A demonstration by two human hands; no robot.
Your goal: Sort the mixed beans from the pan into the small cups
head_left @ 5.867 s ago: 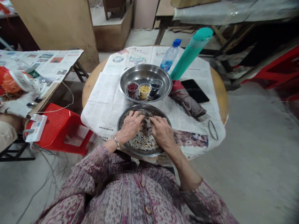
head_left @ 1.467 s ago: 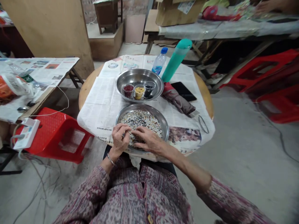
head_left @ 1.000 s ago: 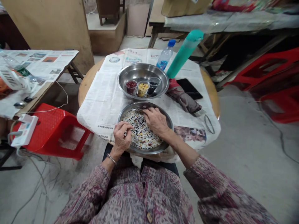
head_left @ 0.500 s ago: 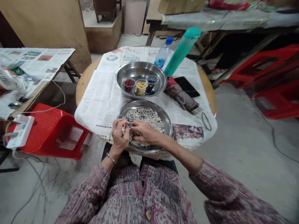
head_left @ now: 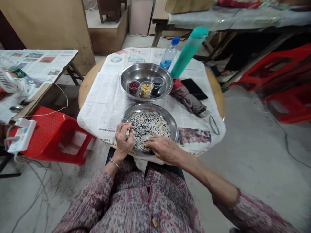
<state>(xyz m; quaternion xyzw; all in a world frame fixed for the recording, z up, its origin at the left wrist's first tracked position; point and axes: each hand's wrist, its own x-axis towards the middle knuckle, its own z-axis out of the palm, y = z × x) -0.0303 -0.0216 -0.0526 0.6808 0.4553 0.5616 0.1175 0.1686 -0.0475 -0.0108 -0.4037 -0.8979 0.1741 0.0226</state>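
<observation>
A shallow steel basin [head_left: 173,124] stands at the table's near edge, with mixed white, black, yellow and dark red grains and beans [head_left: 148,124] spread over its bottom. My left hand [head_left: 124,139] is at its left rim, fingers curled toward the thumb; what they hold, if anything, is too small to name. Inside the basin's near right part, my right hand [head_left: 161,148] has its fingertips together down in the grains, and their contents are hidden. Beyond is a deeper steel bowl [head_left: 123,82] holding plastic cups of red beans [head_left: 134,86], yellow grains [head_left: 146,89] and black beans [head_left: 156,87].
Newspaper [head_left: 97,97] covers the round table. Behind the bowl stand a water bottle [head_left: 169,53] and a tall green bottle [head_left: 189,53]. A folded umbrella [head_left: 187,98], a dark phone or tablet [head_left: 194,89] and a loop [head_left: 214,125] lie right. A red stool [head_left: 53,136] stands left.
My right hand has moved right and toward me, away from my left hand, showing more grains between them. My left hand has stayed nearly still.
</observation>
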